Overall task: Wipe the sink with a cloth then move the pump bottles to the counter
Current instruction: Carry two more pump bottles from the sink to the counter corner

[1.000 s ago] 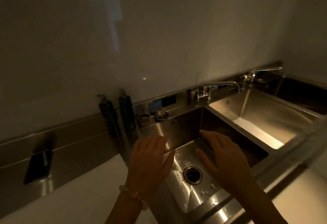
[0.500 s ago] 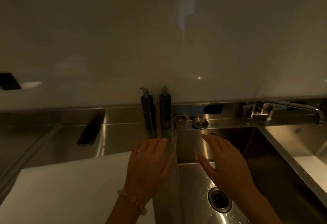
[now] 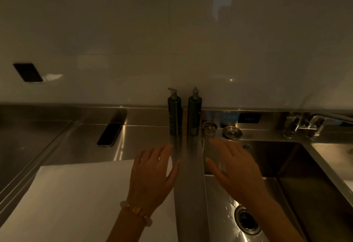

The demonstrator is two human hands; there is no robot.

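1. Logged left hand (image 3: 152,176) and right hand (image 3: 235,171) as both released: fingers straight and spread, palms down, grasping nothing. Placed the left hand just left of the sink (image 3: 267,155), the right over the sink's rear-left corner.
2. Located left pump bottle (image 3: 174,115) and right pump bottle (image 3: 194,115) upright, side by side with a narrow gap, on the steel ledge behind the sink's rear-left corner, backed against the wall. Touched by neither hand.
3. Found no cloth in view. Noted droplets round the drain (image 3: 247,219) on the sink floor; could not tell from this whether wiped or not.
4. Judged the step in hand to be the reach for the bottles, one hand per bottle. Judged the next move to call for extending both hands forward, curling fingers round each body below the pump, lifting straight up, then carrying leftward of the sink.
5. Edges: wall tight behind the bottles, so approach from front only. Strainer (image 3: 209,127) and plug (image 3: 232,132) on the ledge behind the sink, the strainer just beside the right bottle; likely to be knocked by a wide right-hand grasp.
6. Open room: white counter (image 3: 86,194) left of the sink, under the left hand. Phone (image 3: 109,134) well left of the sink, towards the back; best avoided when setting down.
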